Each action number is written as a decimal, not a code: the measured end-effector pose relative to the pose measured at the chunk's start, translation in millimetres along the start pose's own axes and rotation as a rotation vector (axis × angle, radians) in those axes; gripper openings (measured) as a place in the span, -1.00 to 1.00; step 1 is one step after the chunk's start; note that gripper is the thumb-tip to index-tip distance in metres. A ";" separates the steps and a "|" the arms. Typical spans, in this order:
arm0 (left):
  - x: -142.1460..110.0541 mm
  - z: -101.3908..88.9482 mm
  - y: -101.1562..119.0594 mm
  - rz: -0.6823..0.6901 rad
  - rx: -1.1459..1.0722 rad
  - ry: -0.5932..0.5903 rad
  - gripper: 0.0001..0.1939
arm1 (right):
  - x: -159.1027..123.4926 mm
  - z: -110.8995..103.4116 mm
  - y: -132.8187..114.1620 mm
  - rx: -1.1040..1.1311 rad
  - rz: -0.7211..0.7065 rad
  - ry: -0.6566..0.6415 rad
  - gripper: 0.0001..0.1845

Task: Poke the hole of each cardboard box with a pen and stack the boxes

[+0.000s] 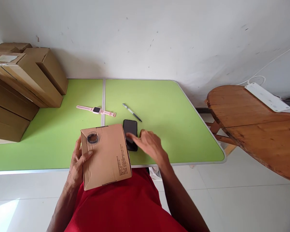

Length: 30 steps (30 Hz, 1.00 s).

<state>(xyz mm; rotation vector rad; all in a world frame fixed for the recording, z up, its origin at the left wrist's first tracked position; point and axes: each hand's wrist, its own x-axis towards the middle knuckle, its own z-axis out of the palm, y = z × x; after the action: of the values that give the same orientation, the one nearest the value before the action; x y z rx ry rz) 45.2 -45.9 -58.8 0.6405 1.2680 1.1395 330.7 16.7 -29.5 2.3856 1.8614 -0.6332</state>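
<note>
My left hand (79,161) grips the left side of a small brown cardboard box (106,156), thumb on top, holding it over the near edge of the green table (173,129). The box has a scribbled black circle on its upper left and small print along its right side. My right hand (147,143) reaches over a black phone (130,129) lying flat just right of the box; its fingers are stretched out and rest on the phone's lower half. A pink watch (96,110) and a pen (132,112) lie farther back on the table.
Stacked brown cardboard boxes (21,80) fill the table's left end against the white wall. A round wooden table (256,125) stands to the right, with a white power strip (265,96) on it. White tiled floor lies below.
</note>
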 end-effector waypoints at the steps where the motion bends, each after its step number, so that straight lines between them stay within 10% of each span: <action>1: 1.4 -0.2 -1.0 0.004 -0.005 0.005 0.10 | -8.1 8.8 -6.3 0.020 0.024 0.007 -0.25; 14: -4.8 -20.2 1.9 0.054 -0.075 0.071 -0.11 | 4.6 41.8 -38.3 0.515 0.145 0.128 -0.33; 18: -2.6 -28.1 8.6 0.083 -0.078 0.128 -0.25 | 1.0 48.1 -26.2 0.862 0.056 0.020 -0.61; 23: -2.3 -36.7 13.5 0.113 -0.083 0.197 -0.29 | -24.4 44.7 -6.0 1.366 -0.028 -0.247 -0.47; 30: 15.3 -11.8 15.9 0.150 -0.048 0.123 -0.07 | -74.1 -4.0 -10.9 2.035 -0.257 -0.606 -0.45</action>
<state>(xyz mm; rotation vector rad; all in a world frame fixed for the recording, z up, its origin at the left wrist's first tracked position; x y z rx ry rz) 27.8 -28.6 -53.7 0.6466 1.3092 1.3466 307.4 -47.2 2.1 1.3479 0.9394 -3.8618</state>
